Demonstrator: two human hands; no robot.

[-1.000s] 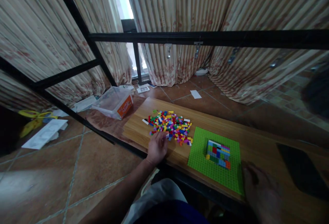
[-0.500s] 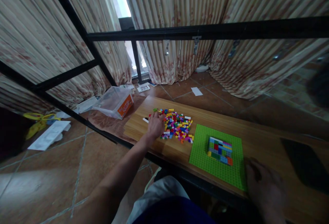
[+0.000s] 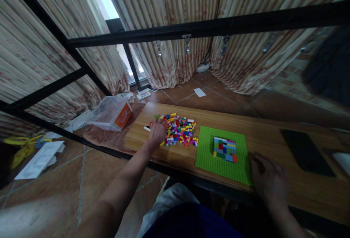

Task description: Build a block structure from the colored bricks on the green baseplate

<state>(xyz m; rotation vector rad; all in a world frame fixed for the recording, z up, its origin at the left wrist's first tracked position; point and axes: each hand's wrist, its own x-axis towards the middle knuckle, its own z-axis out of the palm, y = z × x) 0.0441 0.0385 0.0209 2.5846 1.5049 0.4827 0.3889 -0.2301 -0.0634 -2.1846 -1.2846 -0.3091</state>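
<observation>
OK, wood tbl (image 3: pixel 262 130) nr curtains (image 3: pixel 179 8).

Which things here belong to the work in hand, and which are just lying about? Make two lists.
Seemingly in use:
loose bricks, at the left hand
green baseplate, beside the right hand
brick block on it
wooden table

Apparently idle:
clear box
white paper on floor
dark flat item

Wooden tabletop (image 3: pixel 175 157) — smooth, faintly glossy

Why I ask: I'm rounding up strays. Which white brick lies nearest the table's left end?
The long white brick just left of the left hand. It lies outside the main pile, whereas other visible white ones sit among coloured bricks.
</observation>
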